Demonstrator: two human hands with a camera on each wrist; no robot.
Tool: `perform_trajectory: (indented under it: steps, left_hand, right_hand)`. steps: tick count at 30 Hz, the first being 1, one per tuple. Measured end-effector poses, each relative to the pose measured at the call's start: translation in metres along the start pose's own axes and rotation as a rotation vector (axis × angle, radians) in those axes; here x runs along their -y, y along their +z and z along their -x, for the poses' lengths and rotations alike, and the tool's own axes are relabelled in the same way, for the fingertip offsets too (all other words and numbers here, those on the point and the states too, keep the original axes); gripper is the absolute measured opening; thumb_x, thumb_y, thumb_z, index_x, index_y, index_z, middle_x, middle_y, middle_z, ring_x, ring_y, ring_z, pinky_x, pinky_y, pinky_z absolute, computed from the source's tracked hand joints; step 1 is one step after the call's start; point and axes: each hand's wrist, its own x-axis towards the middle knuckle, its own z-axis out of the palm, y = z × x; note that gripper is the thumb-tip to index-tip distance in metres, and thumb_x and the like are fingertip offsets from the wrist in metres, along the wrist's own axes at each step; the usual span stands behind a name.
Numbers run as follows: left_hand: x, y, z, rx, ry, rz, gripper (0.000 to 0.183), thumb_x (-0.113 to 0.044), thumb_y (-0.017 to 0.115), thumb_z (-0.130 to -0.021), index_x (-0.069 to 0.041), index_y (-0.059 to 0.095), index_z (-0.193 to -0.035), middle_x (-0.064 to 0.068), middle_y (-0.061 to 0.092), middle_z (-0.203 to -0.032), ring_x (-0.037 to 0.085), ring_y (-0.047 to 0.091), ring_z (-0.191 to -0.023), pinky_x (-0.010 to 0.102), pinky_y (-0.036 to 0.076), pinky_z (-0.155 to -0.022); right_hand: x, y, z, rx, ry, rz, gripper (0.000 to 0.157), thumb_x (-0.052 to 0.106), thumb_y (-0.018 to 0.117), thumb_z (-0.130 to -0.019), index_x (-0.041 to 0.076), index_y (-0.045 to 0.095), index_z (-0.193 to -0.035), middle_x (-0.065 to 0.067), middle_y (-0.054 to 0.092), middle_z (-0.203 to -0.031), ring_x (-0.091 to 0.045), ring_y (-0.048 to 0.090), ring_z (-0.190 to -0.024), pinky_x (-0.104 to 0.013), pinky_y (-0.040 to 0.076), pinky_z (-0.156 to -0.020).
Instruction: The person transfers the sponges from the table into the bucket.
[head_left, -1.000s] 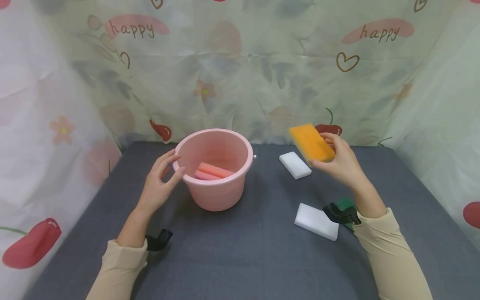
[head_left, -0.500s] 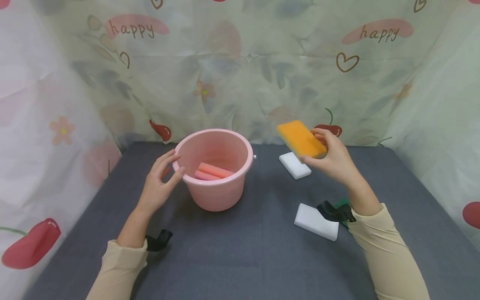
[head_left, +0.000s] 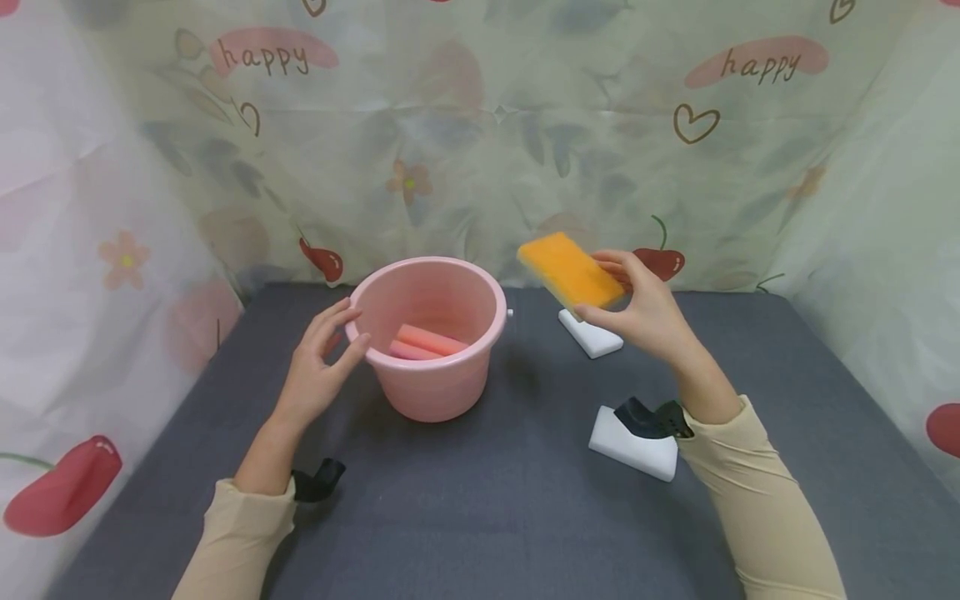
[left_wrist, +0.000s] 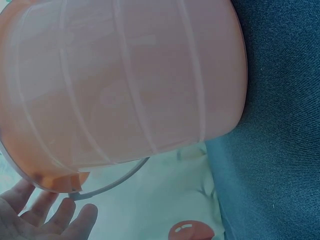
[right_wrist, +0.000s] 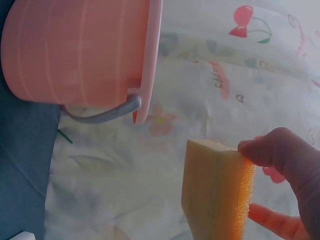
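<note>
A yellow-orange sponge (head_left: 572, 271) with a paler layer beneath is held in the air, right of the bucket, by my right hand (head_left: 637, 304). Thumb and fingers pinch its right end; the right wrist view shows the pale side of the sponge (right_wrist: 212, 190). My left hand (head_left: 318, 362) is at the left rim of a pink bucket (head_left: 431, 387), its fingers spread and touching the rim. Inside the bucket lie an orange-pink piece (head_left: 431, 339) and a pink piece (head_left: 411, 351); their lower parts are hidden by the bucket wall.
A white block (head_left: 592, 336) lies behind, partly below the sponge. Another white block (head_left: 630, 446) is nearer, partly covered by the right wrist's black strap mount (head_left: 648, 419). A grey bucket handle (right_wrist: 105, 116) hangs at the back. Patterned curtain (head_left: 498, 158) encloses the dark tabletop (head_left: 465, 517).
My right hand has carried the sponge leftward and slightly up, closer to the bucket. A green thing near the right wrist is now almost hidden. The left hand and bucket stay put.
</note>
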Motion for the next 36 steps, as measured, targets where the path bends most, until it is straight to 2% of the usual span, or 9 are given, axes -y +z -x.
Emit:
perform_trajectory:
  steps: [9,18,36]
  left_hand:
    - [-0.002,0.000,0.001,-0.002,0.000,0.007,0.045,-0.015,0.063,-0.088,-0.006,0.052,-0.131,0.011,0.035,-0.149,0.029,0.032,-0.138,0.057,0.031,-0.109]
    - [-0.002,0.000,0.001,-0.002,0.001,0.006,0.044,-0.016,0.062,-0.089,-0.006,0.052,-0.130,0.011,0.036,-0.148,0.029,0.031,-0.138,0.057,0.031,-0.109]
    - [-0.001,0.000,0.001,-0.006,0.008,0.021,0.043,-0.015,0.062,-0.088,-0.006,0.053,-0.129,0.010,0.036,-0.148,0.028,0.032,-0.138,0.057,0.032,-0.109]
  right_hand:
    - [0.011,0.013,-0.008,-0.013,-0.077,-0.003,0.063,0.017,0.072,-0.079,0.007,0.044,-0.134,-0.016,0.051,-0.134,-0.031,0.049,-0.118,-0.048,0.039,-0.099]
    - [0.023,0.029,-0.018,0.039,-0.153,-0.038,0.061,0.017,0.072,-0.079,0.006,0.046,-0.133,-0.013,0.051,-0.134,-0.027,0.049,-0.117,-0.045,0.041,-0.101]
    - [0.039,0.071,-0.039,0.137,-0.215,-0.083,0.062,0.017,0.075,-0.077,0.007,0.047,-0.132,-0.011,0.052,-0.132,-0.025,0.049,-0.120,-0.041,0.041,-0.103]
